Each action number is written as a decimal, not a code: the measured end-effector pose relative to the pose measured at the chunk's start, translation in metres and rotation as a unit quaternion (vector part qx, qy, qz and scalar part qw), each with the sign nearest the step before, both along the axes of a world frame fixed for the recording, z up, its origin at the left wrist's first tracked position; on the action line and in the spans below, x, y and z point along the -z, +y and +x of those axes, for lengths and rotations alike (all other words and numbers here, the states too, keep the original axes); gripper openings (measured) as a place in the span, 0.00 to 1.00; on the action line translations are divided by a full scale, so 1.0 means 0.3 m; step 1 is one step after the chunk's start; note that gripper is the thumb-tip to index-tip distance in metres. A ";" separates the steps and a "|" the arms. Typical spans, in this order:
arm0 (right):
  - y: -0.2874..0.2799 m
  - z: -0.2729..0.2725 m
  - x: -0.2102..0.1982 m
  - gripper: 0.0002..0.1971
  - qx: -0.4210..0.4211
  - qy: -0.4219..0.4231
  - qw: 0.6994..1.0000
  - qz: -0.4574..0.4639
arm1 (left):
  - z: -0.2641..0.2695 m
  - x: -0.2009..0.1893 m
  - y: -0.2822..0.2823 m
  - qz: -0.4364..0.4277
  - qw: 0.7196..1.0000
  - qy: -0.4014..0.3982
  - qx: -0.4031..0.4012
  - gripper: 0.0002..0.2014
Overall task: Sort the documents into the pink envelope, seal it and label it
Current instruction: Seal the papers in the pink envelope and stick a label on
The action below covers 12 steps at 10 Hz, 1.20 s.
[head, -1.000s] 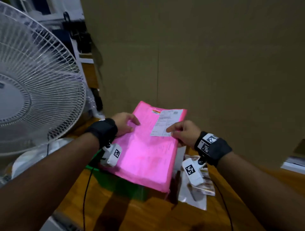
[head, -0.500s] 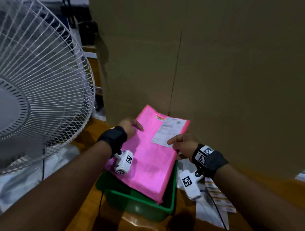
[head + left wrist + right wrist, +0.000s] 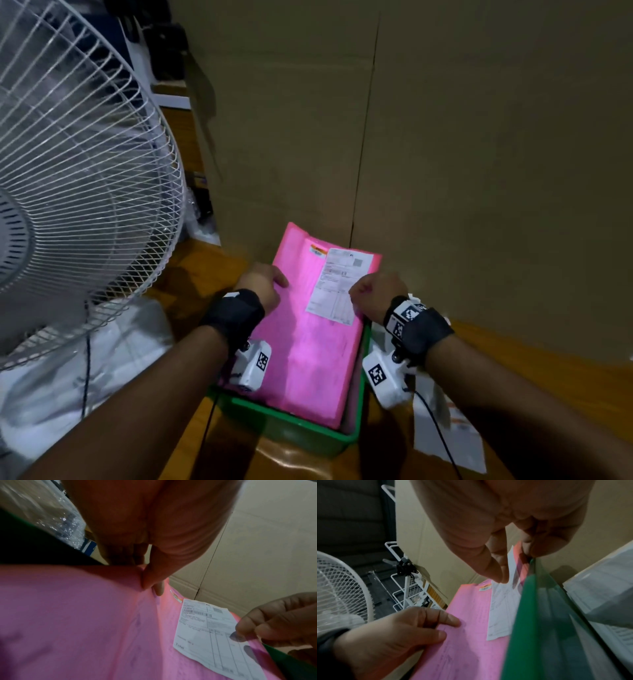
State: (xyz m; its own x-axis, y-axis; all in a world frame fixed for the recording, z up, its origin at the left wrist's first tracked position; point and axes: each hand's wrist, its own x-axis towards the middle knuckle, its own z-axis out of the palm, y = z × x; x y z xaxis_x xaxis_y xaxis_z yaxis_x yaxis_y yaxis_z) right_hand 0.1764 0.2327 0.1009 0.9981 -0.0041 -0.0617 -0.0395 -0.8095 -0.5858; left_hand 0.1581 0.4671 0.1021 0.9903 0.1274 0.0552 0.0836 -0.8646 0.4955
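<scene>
A pink envelope [image 3: 308,359] with a white printed label [image 3: 337,284] stuck near its far right corner lies slanted in a green tray [image 3: 301,428], its far end sticking out past the tray's back. My left hand [image 3: 263,282] grips the envelope's left edge, thumb on top [image 3: 153,586]. At the right edge my right hand [image 3: 373,294] pinches the envelope, with its thumb pressing the label [image 3: 513,563]. The envelope [image 3: 467,642] hides whatever else is in the tray.
A white standing fan [image 3: 68,188] fills the left side. A tall cardboard wall [image 3: 445,154] rises right behind the tray. Loose papers [image 3: 445,435] lie on the wooden table [image 3: 548,370] to the tray's right, and clear plastic wrap [image 3: 102,359] lies at the left.
Both hands have carried the envelope forward and down, from above the tray into it. Their grip on its two edges is the same.
</scene>
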 end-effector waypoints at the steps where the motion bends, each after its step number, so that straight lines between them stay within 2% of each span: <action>1: -0.001 0.004 0.006 0.04 0.007 0.014 0.999 0.035 | -0.016 -0.006 0.018 -0.007 1.000 -0.007 -0.022 0.19; 2: 0.004 -0.001 0.012 0.05 -0.012 0.018 1.000 0.014 | -0.025 -0.012 0.025 -0.004 0.999 -0.008 -0.049 0.19; 4: 0.011 -0.042 -0.008 0.16 -0.064 0.017 0.996 -0.068 | -0.026 0.002 0.025 -0.007 0.998 -0.006 -0.067 0.18; 5: 0.013 -0.048 0.016 0.26 -0.062 0.019 0.995 -0.075 | -0.030 0.003 0.024 0.004 0.998 -0.002 -0.065 0.17; 6: 0.002 -0.042 0.033 0.24 -0.063 0.006 0.997 -0.053 | -0.029 0.001 0.024 0.022 0.998 -0.003 -0.065 0.16; 7: -0.019 -0.045 0.037 0.18 -0.060 -0.009 0.997 -0.040 | -0.035 0.000 0.020 0.048 0.997 0.004 -0.061 0.16; 9: -0.020 -0.125 0.014 0.13 -0.074 -0.048 0.994 -0.058 | -0.040 -0.007 0.017 0.057 0.997 0.008 -0.054 0.16; 11: 0.021 -0.213 0.026 0.16 -0.141 -0.067 0.984 -0.087 | -0.049 -0.016 0.031 0.072 0.996 -0.003 -0.050 0.18; 12: 0.017 -0.240 0.026 0.15 -0.142 -0.077 0.984 -0.075 | -0.080 -0.051 0.015 0.062 0.998 -0.023 -0.018 0.16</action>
